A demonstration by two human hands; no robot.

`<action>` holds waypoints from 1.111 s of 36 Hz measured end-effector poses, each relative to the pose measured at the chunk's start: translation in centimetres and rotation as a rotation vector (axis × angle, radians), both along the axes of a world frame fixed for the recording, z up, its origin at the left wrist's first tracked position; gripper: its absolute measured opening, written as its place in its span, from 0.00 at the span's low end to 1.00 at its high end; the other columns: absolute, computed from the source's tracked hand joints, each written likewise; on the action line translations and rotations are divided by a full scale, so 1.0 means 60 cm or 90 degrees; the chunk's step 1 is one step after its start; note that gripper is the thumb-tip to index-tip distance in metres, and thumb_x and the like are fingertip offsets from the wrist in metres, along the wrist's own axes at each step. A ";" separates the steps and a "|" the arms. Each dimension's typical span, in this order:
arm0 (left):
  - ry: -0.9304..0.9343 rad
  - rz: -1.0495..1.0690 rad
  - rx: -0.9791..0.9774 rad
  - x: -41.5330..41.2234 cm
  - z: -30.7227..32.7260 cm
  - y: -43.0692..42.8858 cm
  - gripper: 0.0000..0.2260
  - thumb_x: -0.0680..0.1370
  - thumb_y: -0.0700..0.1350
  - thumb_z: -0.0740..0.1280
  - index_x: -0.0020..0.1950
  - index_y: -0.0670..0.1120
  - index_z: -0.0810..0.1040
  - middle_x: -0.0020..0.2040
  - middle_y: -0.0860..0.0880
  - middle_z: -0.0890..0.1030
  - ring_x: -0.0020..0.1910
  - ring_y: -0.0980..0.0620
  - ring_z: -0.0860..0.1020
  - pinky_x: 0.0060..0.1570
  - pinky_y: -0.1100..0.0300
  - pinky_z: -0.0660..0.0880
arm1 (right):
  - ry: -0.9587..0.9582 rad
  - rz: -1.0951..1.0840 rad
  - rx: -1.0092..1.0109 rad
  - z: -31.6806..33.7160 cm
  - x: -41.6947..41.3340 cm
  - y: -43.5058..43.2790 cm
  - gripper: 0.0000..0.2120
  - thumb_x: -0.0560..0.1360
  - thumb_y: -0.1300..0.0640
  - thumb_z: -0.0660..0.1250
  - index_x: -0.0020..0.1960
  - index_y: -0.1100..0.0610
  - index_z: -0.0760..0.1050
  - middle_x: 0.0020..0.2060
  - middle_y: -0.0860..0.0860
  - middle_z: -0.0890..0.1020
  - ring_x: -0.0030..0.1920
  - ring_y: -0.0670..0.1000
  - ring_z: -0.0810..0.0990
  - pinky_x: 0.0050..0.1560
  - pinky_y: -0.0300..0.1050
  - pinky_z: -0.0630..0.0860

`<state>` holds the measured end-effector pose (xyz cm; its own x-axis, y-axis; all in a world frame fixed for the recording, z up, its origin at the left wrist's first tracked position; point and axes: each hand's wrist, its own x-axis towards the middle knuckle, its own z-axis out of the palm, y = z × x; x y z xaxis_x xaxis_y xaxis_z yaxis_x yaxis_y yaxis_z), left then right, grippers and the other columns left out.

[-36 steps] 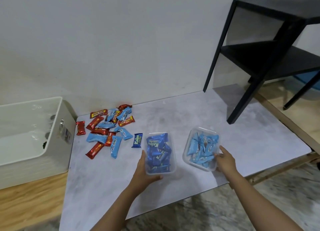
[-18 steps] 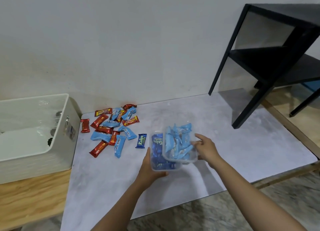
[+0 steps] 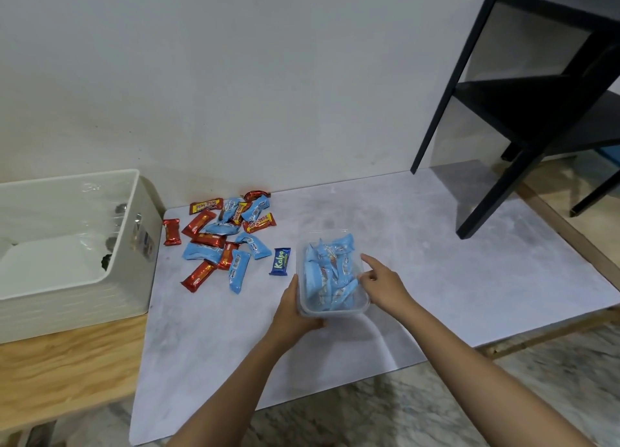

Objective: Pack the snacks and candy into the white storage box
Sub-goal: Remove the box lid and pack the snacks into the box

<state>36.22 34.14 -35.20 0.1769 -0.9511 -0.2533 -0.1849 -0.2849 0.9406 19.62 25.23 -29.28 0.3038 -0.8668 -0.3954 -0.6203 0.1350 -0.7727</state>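
Head view: a person is leaning over a grey mat [image 3: 453, 279] that is lying just right of the white box [image 3: 73, 309]. The box is standing open-topped on a wooden bench [image 3: 67, 373], and its right wall is meeting the mat's left edge. Its inside is showing white, and a small dark thing by that wall is too small to make out.

Well right of the box, both hands are holding a clear tub [image 3: 335, 307]. The left hand [image 3: 295, 316] is gripping the tub's near left corner, with its thumb lying up the left wall and its fingers curling under the near edge. The right hand [image 3: 382, 284] is gripping the right rim with curled fingers, and its index finger is stretching farther along the rim. Light-blue candies [image 3: 330, 272] are filling the tub. I cannot tell whether the tub is resting on the mat or hanging just above it.

Between the box and the tub, a pile of snacks [image 3: 221, 238] in red and light-blue wrappers is lying loose on the mat. Its leftmost red bar is lying just beside the box's right wall. A dark-blue Kalpa bar [image 3: 280, 261] is lying alone on the side of the pile away from the box, near the tub's left wall but apart from it.

Far right of the box, a black shelf [image 3: 536, 111] is standing with one leg on the mat.
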 end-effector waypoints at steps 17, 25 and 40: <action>0.109 -0.038 0.130 0.039 0.051 0.010 0.31 0.78 0.50 0.64 0.75 0.56 0.49 0.70 0.45 0.67 0.61 0.51 0.73 0.46 0.68 0.77 | -0.170 0.056 0.181 0.019 -0.007 0.027 0.34 0.77 0.61 0.64 0.72 0.39 0.50 0.50 0.44 0.79 0.45 0.45 0.81 0.37 0.39 0.78; 0.124 0.030 0.037 0.097 0.123 0.014 0.30 0.77 0.47 0.65 0.74 0.55 0.53 0.60 0.49 0.74 0.52 0.57 0.77 0.43 0.69 0.78 | -0.172 0.099 0.122 0.083 0.056 -0.005 0.38 0.75 0.57 0.68 0.75 0.42 0.49 0.48 0.46 0.80 0.45 0.46 0.81 0.39 0.38 0.80; -0.028 0.089 -0.119 0.507 0.323 0.087 0.39 0.68 0.54 0.73 0.73 0.64 0.55 0.62 0.44 0.74 0.59 0.49 0.76 0.58 0.55 0.76 | -0.271 0.244 -0.068 0.259 0.463 0.020 0.38 0.74 0.55 0.68 0.73 0.36 0.49 0.53 0.44 0.73 0.52 0.46 0.78 0.42 0.38 0.79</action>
<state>66.65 39.33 -15.81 0.3173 -0.9461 -0.0645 -0.1973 -0.1323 0.9714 47.43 26.40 -13.74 0.7168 -0.6920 -0.0856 -0.2411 -0.1308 -0.9617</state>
